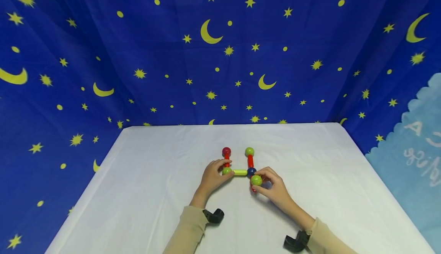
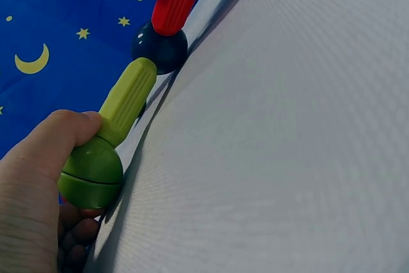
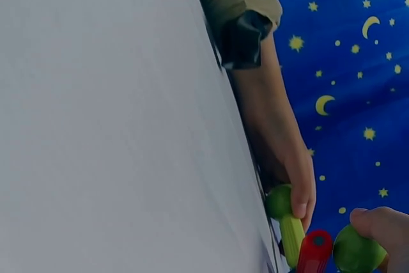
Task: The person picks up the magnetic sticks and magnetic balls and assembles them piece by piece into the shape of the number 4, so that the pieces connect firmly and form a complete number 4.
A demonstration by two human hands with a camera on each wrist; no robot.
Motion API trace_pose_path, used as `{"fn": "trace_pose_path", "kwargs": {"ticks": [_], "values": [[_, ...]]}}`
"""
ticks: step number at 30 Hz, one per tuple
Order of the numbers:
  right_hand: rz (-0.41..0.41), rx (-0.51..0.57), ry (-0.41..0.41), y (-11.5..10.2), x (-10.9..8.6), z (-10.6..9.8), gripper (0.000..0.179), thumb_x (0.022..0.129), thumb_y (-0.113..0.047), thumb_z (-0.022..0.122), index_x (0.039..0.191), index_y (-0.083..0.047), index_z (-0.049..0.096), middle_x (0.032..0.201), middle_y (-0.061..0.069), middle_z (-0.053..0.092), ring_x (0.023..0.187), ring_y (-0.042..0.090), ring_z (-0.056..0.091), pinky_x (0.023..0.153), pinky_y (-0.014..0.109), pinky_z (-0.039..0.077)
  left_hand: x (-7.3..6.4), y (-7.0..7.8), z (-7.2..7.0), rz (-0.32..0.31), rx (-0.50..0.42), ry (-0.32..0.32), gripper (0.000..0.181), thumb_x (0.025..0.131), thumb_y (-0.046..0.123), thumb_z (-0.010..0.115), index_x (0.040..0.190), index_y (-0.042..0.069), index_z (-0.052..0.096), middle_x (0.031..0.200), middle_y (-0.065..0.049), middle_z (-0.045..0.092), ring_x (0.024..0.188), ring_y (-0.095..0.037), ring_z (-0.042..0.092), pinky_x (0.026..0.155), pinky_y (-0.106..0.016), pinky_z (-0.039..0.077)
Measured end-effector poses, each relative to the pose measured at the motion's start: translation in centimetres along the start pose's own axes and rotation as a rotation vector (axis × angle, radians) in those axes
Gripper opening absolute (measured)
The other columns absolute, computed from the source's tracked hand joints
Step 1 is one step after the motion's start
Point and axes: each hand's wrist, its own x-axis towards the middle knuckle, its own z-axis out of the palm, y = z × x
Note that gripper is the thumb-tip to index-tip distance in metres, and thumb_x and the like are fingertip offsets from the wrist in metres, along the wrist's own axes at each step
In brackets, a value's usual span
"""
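A construction of toy balls and rods lies on the white table. My left hand (image 1: pixel 214 175) grips its left green ball (image 2: pixel 91 172), thumb by the yellow-green rod (image 2: pixel 128 101). That rod leads to a dark blue ball (image 2: pixel 160 48). Two red rods stick out from the left green ball and the blue ball toward the back, tipped with a red ball (image 1: pixel 226 151) and a green ball (image 1: pixel 249 151). Another red rod (image 3: pixel 316 250) points from the blue ball toward me. Between thumb and fingers my right hand (image 1: pixel 275 187) pinches another green ball (image 3: pixel 356 250), right beside that rod's free end.
White cloth covers the table (image 1: pixel 148 185). Behind it and along the sides hangs a blue curtain (image 1: pixel 193 62) with yellow stars and moons. A light blue panel (image 1: pixel 417 147) with white lettering is at the right. Black cameras (image 1: pixel 214 216) sit on both wrists.
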Motion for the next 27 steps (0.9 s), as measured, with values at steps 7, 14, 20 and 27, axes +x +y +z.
{"fn": "trace_pose_path", "kwargs": {"ticks": [7, 14, 20, 27], "values": [[-0.033, -0.009, -0.005, -0.5, -0.7, 0.3, 0.034, 0.068, 0.011, 0.076, 0.100, 0.009, 0.062, 0.091, 0.016, 0.059, 0.077, 0.014, 0.055, 0.065, 0.032, 0.049, 0.1, 0.1, -0.2, -0.092, -0.009, -0.060, 0.042, 0.079, 0.037, 0.074, 0.116, 0.019, 0.066, 0.098, 0.002, 0.067, 0.083, -0.010, 0.052, 0.077, -0.025, 0.043], [-0.002, -0.022, -0.033, -1.3, -1.4, 0.4, 0.035, 0.068, 0.008, 0.078, 0.099, 0.006, 0.063, 0.092, 0.014, 0.061, 0.080, 0.012, 0.056, 0.068, 0.026, 0.051, 0.2, 0.2, -0.2, -0.109, 0.003, -0.077, 0.043, 0.080, 0.038, 0.074, 0.118, 0.020, 0.065, 0.100, 0.003, 0.067, 0.085, -0.009, 0.052, 0.078, -0.025, 0.043], [-0.040, -0.019, -0.027, -1.6, -1.8, 0.6, 0.035, 0.065, 0.010, 0.079, 0.095, 0.004, 0.063, 0.091, 0.015, 0.059, 0.079, 0.013, 0.056, 0.068, 0.023, 0.051, 0.3, 0.3, -0.2, -0.107, 0.003, -0.076, 0.043, 0.080, 0.037, 0.074, 0.118, 0.020, 0.065, 0.100, 0.002, 0.068, 0.085, -0.010, 0.052, 0.079, -0.026, 0.043], [-0.004, -0.012, -0.052, 1.6, -3.1, 1.2, 0.039, 0.064, 0.001, 0.083, 0.097, -0.008, 0.063, 0.096, 0.005, 0.057, 0.079, 0.009, 0.055, 0.067, 0.022, 0.051, 0.2, 0.4, -0.2, -0.122, -0.001, -0.079, 0.042, 0.080, 0.036, 0.074, 0.118, 0.021, 0.065, 0.098, 0.002, 0.067, 0.084, -0.009, 0.051, 0.078, -0.025, 0.043]]}}
